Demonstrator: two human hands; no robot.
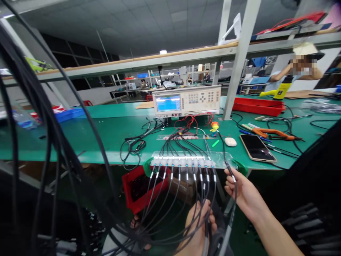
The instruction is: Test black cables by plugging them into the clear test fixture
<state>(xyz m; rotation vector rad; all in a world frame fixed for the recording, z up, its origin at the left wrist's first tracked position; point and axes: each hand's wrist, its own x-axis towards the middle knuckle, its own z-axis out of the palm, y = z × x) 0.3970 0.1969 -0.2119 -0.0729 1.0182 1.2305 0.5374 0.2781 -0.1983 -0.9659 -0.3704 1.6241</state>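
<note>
Okay, so the right hand (243, 193) has its fingers pinched narrow on a black cable (232, 175), just off the right end of the clear connector strip (218, 159). Can't tell if that's one cable or two ends meeting in the fingers. The left hand (197, 225) is lower down and more toward the middle, curled closed around a lower cable (206, 233), with thinner leads crossing over it.

Straight up from the left hand, the white-tagged leads (187, 175) sit in a row along the strip at the table (101, 137) edge. Past the strip there's a bench meter (188, 101) with its screen lit, and red wires (190, 122) in front of it. A phone (258, 147) lies beyond the right hand, off to its right, and a white case (230, 142) is just past the fingertips.

What'd worry me: those leads hang right over the left hand, so a sideways tug could snag one and work its plug loose. They also look pretty alike from here, so a mix-up would be easy. And if the right hand pulls hard, the cable's slack could drag stuff on the table.
</note>
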